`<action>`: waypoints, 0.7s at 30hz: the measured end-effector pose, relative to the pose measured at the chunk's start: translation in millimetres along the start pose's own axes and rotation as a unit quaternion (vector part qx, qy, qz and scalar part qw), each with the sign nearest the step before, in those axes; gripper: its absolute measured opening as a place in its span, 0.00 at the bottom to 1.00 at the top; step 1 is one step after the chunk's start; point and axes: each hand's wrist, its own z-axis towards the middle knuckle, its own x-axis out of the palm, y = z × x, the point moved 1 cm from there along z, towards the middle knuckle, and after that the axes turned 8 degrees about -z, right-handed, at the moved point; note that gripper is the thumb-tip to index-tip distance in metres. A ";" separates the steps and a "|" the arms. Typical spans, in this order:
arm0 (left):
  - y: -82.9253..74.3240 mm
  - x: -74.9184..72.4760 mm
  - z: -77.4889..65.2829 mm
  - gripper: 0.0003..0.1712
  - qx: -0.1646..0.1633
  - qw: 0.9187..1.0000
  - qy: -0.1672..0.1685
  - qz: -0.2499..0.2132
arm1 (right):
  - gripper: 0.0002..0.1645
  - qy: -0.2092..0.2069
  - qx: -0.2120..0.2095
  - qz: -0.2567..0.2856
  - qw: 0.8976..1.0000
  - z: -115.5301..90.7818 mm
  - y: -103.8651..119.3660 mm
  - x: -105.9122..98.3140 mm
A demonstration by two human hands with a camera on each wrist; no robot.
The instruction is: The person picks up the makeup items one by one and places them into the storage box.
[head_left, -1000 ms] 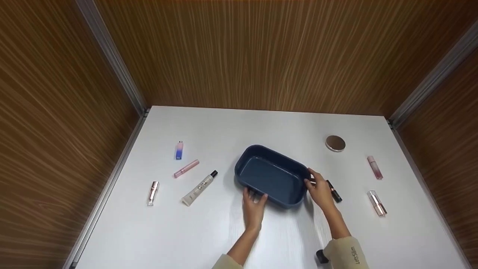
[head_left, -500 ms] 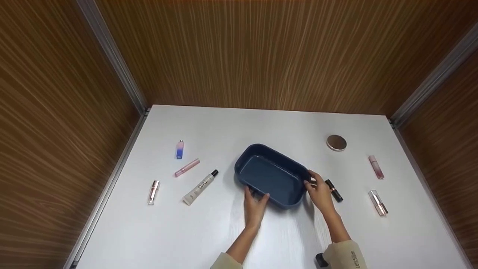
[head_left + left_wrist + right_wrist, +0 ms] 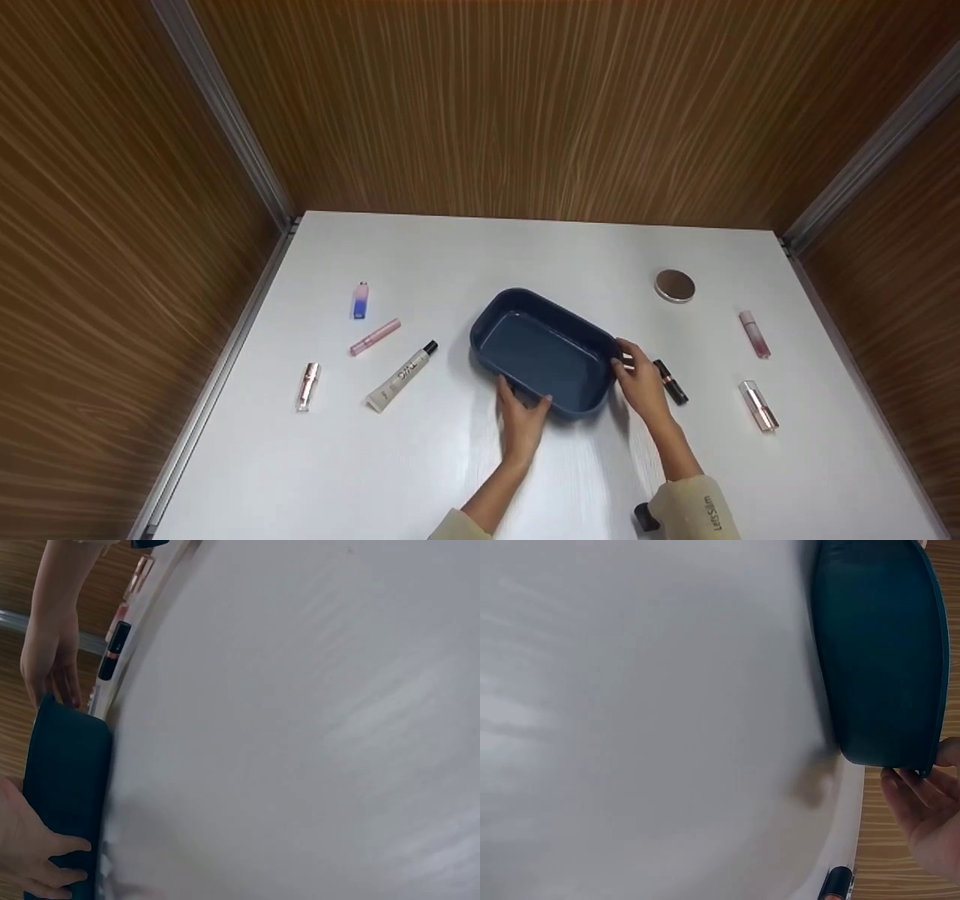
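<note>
A dark blue rectangular storage bin (image 3: 540, 352) stands at an angle on the white table, with nothing inside it. My left hand (image 3: 523, 427) touches its near long side, thumb at the rim; the left wrist view shows the spread fingers lying on the outer wall (image 3: 71, 772). At the right end, my right hand (image 3: 641, 382) pinches the rim between thumb and fingers, clearer in the right wrist view, where the hand (image 3: 934, 821) meets the corner. Just right of that hand lies a black lipstick (image 3: 672, 382).
Left of the bin lie a cream tube (image 3: 400, 379), a pink slim tube (image 3: 375, 337), a pink-blue lip gloss (image 3: 360, 301) and a clear-and-gold lipstick (image 3: 307, 387). Rightward are a round compact (image 3: 675, 286), a lip gloss (image 3: 754, 334) and another lipstick (image 3: 758, 406). Wooden panels (image 3: 525, 112) enclose the table.
My left hand has slid to the right along the bin's near side. The bin and my right hand stay almost where they were.
</note>
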 end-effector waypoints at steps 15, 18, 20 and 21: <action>0.1 -17.9 12.6 0.48 0.012 1.000 0.016 0.002 | 0.20 -0.034 0.006 0.015 0.999 -15.0 1.9 9.2; -0.3 -18.2 12.2 0.48 0.018 1.000 0.012 -0.001 | 0.19 -0.035 0.010 0.015 0.999 -12.3 2.9 9.3; -0.4 -17.6 11.2 0.48 0.022 1.000 0.012 0.000 | 0.19 -0.034 0.012 0.016 0.999 -10.3 4.3 8.8; -0.8 -17.3 10.4 0.48 0.019 1.000 0.013 0.004 | 0.19 -0.034 0.011 0.017 0.999 -9.5 5.0 8.7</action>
